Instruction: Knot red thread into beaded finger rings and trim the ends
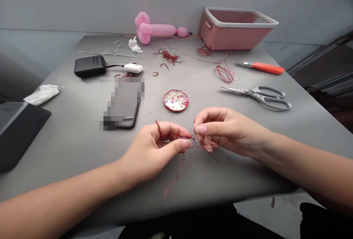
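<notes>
My left hand (pixel 149 149) is closed in a pinch. Between its thumb and forefinger is a small looped, partly twisted piece of thin red wire (pixel 194 142), perhaps with a bead at the fingertips. One loose end hangs down below the thumb, and others stretch towards the right. A red band (pixel 158 126) circles a finger of this hand. My right hand (pixel 231 130) is just right of the piece, thumb and forefinger pressed together. Whatever those fingertips hold is too small to make out. Just beyond both hands sits a round red-rimmed dish (pixel 164 106) of pale and pink beads.
To the right lie scissors (pixel 259 93) and an orange-handled cutter (pixel 267 68). Red wire coils (pixel 224 73) and short red pieces (pixel 169 56) lie farther back. A pink bin (pixel 231 35) and balloon (pixel 162 30) stand behind. Leftward are a phone (pixel 135 116) and black power bank (pixel 89 66).
</notes>
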`<move>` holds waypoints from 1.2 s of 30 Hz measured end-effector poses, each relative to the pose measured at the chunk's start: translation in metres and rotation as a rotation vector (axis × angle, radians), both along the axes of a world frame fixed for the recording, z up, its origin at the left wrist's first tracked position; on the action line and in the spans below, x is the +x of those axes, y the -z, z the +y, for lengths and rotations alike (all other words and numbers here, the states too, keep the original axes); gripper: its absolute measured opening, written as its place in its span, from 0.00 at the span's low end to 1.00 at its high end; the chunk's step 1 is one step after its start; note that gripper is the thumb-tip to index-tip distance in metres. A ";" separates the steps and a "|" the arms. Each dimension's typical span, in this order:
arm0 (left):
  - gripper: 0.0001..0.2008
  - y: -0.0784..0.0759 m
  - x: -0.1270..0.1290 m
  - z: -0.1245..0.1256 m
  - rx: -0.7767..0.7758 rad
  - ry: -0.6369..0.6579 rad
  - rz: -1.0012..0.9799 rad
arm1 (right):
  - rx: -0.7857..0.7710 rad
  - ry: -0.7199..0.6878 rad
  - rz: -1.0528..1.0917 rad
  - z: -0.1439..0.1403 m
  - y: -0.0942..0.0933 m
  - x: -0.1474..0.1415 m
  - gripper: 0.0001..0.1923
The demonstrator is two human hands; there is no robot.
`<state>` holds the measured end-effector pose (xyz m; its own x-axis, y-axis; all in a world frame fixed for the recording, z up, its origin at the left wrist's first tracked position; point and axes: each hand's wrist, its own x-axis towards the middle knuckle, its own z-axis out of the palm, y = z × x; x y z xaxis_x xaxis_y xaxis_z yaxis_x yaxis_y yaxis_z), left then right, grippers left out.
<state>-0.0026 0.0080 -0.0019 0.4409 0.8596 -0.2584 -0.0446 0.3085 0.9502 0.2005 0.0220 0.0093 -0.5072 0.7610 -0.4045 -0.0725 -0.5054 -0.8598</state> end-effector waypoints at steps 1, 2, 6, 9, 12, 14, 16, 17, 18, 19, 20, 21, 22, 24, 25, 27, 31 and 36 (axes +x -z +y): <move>0.03 0.001 0.000 0.000 0.008 0.001 -0.006 | -0.020 -0.013 0.003 0.001 0.000 0.001 0.13; 0.03 0.002 0.001 0.000 0.021 -0.001 -0.016 | -0.052 -0.033 0.010 0.003 0.001 0.001 0.13; 0.04 0.004 0.002 -0.001 0.089 -0.025 -0.069 | -0.163 -0.164 0.036 0.008 0.003 0.002 0.16; 0.04 0.003 0.003 -0.003 0.099 -0.024 -0.074 | -0.144 -0.223 0.021 0.008 0.005 0.002 0.16; 0.04 0.001 0.004 -0.003 0.072 -0.018 -0.020 | -0.058 -0.188 0.001 0.005 0.005 0.002 0.15; 0.06 -0.001 0.003 -0.002 0.034 -0.019 0.032 | 0.100 -0.133 -0.063 0.002 0.004 0.003 0.14; 0.07 -0.003 0.002 -0.002 0.003 -0.019 0.062 | 0.391 -0.087 -0.185 -0.001 0.001 0.004 0.10; 0.07 -0.003 0.002 -0.002 -0.007 -0.016 0.070 | 0.576 -0.076 -0.253 -0.003 -0.001 0.005 0.08; 0.07 -0.004 0.001 -0.002 -0.014 -0.013 0.075 | 0.766 -0.076 -0.317 -0.004 -0.003 0.006 0.06; 0.07 -0.004 0.000 -0.002 -0.019 -0.008 0.079 | 0.941 -0.086 -0.365 -0.005 -0.004 0.007 0.05; 0.08 -0.004 0.000 -0.003 -0.022 -0.002 0.083 | 1.084 -0.102 -0.400 -0.006 -0.006 0.008 0.05; 0.08 -0.003 0.000 -0.004 -0.022 0.002 0.085 | 1.181 -0.120 -0.424 -0.006 -0.007 0.008 0.06; 0.08 -0.003 0.000 -0.004 -0.019 0.004 0.085 | 1.225 -0.141 -0.440 -0.006 -0.008 0.009 0.06; 0.08 -0.003 0.000 -0.006 -0.008 0.008 0.082 | 1.151 -0.190 -0.450 -0.004 -0.009 0.010 0.06; 0.08 -0.003 0.001 -0.007 0.002 0.011 0.081 | 1.051 -0.221 -0.443 -0.003 -0.009 0.010 0.06; 0.07 -0.003 0.001 -0.009 0.034 0.017 0.082 | 0.788 -0.288 -0.408 0.001 -0.008 0.010 0.09; 0.06 -0.003 0.001 -0.010 0.091 0.024 0.096 | 0.547 -0.350 -0.349 0.003 -0.004 0.009 0.12; 0.08 -0.003 -0.001 -0.009 0.093 -0.024 0.136 | 1.324 -0.183 -0.458 -0.006 -0.003 0.007 0.06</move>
<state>-0.0031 -0.0014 0.0012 0.3863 0.8923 -0.2335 0.0802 0.2197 0.9723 0.2075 0.0160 0.0127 -0.6593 0.6408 0.3933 0.3166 0.7111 -0.6278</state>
